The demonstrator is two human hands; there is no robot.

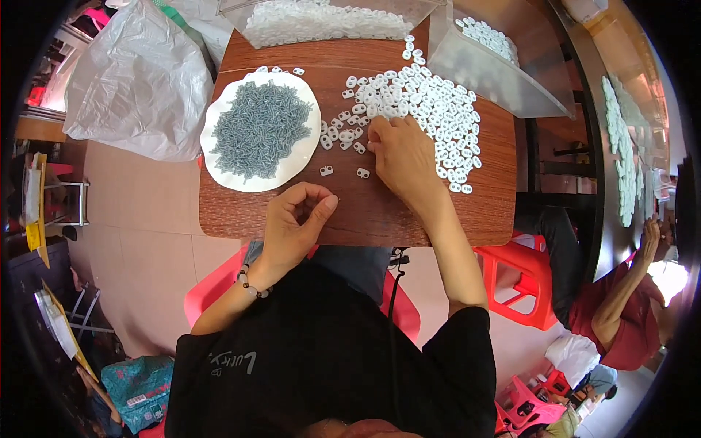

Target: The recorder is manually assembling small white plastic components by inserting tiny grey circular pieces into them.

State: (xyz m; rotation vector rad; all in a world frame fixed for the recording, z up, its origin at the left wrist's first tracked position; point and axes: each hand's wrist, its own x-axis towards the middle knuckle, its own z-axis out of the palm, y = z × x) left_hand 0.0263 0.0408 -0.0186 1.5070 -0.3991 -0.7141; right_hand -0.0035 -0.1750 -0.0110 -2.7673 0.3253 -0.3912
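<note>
Low over the table's near side, my left hand (296, 223) is closed, thumb and forefinger pressed together. A tiny dark tip shows at its fingertips, too small to name. My right hand (405, 157) reaches into the near left part of a spread of white oval plastic pieces with two holes (456, 124). Its fingers are curled down among them, and what they pinch is hidden. Two single white pieces (326, 171) lie apart between my hands. To the left, a white wavy-edged plate (212, 164) bears a heap of small grey screws (259, 130).
Clear bins of white pieces (328, 25) stand at the table's far edge and far right (504, 77). A white plastic sack (142, 87) stands left of the brown table (241, 215). At right are a red stool (522, 281) and another person's arm (621, 303).
</note>
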